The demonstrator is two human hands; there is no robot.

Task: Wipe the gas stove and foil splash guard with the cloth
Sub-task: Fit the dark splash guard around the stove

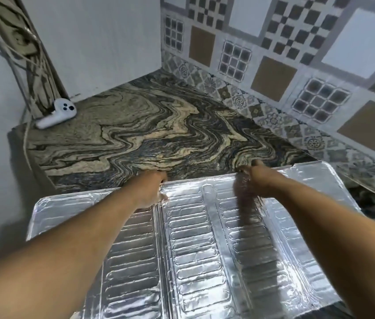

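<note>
Step in hand, as judged: handling the foil splash guard (195, 245), not wiping it. No cloth and no gas stove are in view.

Position of guard: tilted or lying toward the camera over the near part of the marbled counter (149, 134), embossed panels facing up, folds visible between panels. Its far edge runs across the middle of the view.

Left hand (150, 191): at the far edge near a fold, fingers curled over the rim, thumb on the near face; reads as gripping the guard.

Right hand (254, 180): at the same far edge, farther right, blurred. Fingers appear hooked over the rim, so probably gripping too.

Next move, as judged: set the guard down flat or stand it steady, free 1 hand, fetch the cloth, then wipe panel by panel. Thin foil will crease or dent easily; light, even pressure with the other hand bracing.

Surroundings: white phone (56, 113) at the counter's far left corner, just beside a cable (26, 143) that drops over the edge. Patterned tile wall (296, 65) behind and to the right. Nothing lies between the hands and the open counter.
</note>
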